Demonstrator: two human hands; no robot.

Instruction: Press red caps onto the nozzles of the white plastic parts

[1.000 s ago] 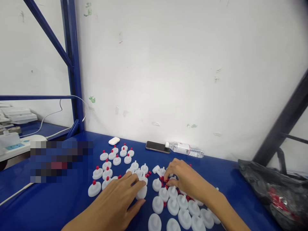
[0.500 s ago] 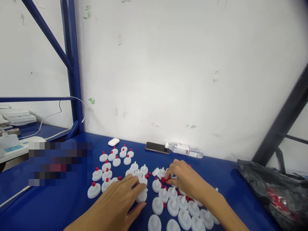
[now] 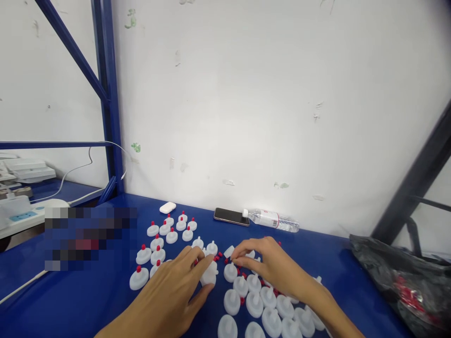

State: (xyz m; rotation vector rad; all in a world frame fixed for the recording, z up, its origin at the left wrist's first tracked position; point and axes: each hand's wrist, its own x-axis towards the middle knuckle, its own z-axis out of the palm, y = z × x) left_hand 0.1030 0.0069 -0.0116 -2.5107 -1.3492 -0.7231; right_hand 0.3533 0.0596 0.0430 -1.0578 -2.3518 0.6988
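Observation:
My left hand [image 3: 176,281] is over the middle of the blue table, its thumb and fingers around a white lid [image 3: 209,274] with a nozzle. The thumb and forefinger of my right hand [image 3: 269,263] are pinched together just above a nozzle lid [image 3: 230,272]; anything between the fingertips is too small to make out. Several bare white lids [image 3: 254,303] stand in front of and under my right hand, with small red caps [image 3: 242,301] scattered among them. Left of my left hand stand several white lids with red caps on their nozzles [image 3: 138,278].
At the back lie a white case [image 3: 167,207], a phone [image 3: 231,216] and a clear bottle [image 3: 271,219] by the wall. A black plastic bag [image 3: 405,281] sits at the right. On the left are a power strip [image 3: 35,213] and a blue metal post [image 3: 112,108].
My right hand has moved left, from the red caps to above a nozzle lid. The lid in my left hand has tilted, with its nozzle now pointing right.

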